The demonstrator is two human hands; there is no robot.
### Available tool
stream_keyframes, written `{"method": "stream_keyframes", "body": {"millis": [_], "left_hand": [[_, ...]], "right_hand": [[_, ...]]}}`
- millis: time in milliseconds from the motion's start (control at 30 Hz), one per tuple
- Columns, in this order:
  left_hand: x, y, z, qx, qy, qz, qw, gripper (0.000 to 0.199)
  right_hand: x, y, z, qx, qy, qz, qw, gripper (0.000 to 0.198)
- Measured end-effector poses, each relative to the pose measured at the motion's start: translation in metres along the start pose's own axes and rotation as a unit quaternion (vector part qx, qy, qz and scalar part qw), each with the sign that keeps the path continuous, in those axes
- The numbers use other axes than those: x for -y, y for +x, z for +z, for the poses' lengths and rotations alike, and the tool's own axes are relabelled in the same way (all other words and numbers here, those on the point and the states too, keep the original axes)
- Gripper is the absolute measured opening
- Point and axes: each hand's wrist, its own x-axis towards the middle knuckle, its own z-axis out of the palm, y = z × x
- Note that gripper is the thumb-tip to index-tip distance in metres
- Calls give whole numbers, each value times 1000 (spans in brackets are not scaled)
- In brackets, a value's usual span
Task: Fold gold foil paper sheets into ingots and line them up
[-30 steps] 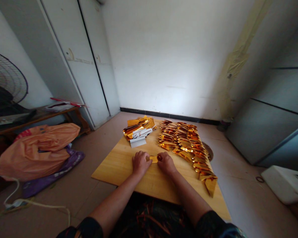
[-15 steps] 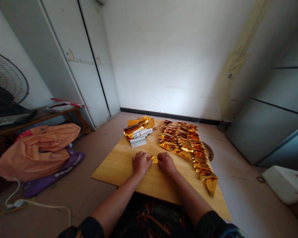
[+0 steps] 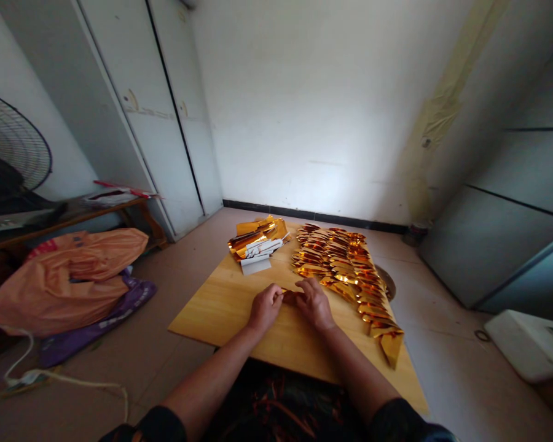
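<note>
My left hand [image 3: 266, 308] pinches one end of a small folded piece of gold foil paper [image 3: 289, 298] just above the wooden board [image 3: 212, 307]. My right hand [image 3: 316, 305] is at its other end, thumb against the foil and index finger lifted a little. Much of the piece is covered by my fingers. Beyond my right hand lie rows of folded gold foil pieces [image 3: 332, 252], overlapping along the board's right side. Past my left hand is a pile of flat gold foil sheets [image 3: 258, 230] with white paper strips [image 3: 257, 264] at its near side.
An orange bag [image 3: 74, 270] and a purple bag [image 3: 101, 322] lie on the floor to the left, near a pale cord [image 3: 83, 382]. A fan [image 3: 13, 141] stands behind them. A white box [image 3: 529, 344] is at the right, by a grey cabinet [image 3: 511, 215].
The foil piece has turned, showing a narrower, darker side. My right hand's fingers have loosened and lifted from their pinch, while my left hand has shifted slightly right.
</note>
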Motion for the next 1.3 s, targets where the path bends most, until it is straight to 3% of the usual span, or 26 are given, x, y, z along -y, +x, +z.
{"method": "stream_keyframes", "body": {"millis": [167,300,500,767,1033,1300], "left_hand": [[5,-8,-3,28,-31,40,998,8],[8,-14,-11,73,25,116,990,11],[4,-20,-20,108,96,199,969,20],[-3,-21,-23,107,126,199,966,9],[3,-16,-23,106,119,193,968,15],[-6,-10,-16,88,100,119,984,16]], "right_hand": [[0,-10,-18,14,-110,-72,991,26],[2,-22,-26,28,-121,-108,986,12],[-1,-37,-33,66,-95,-109,987,14],[-23,-41,-38,94,-20,-89,991,13],[-27,-31,-42,117,-8,-79,990,20],[-10,-22,-41,134,-93,86,983,19]]}}
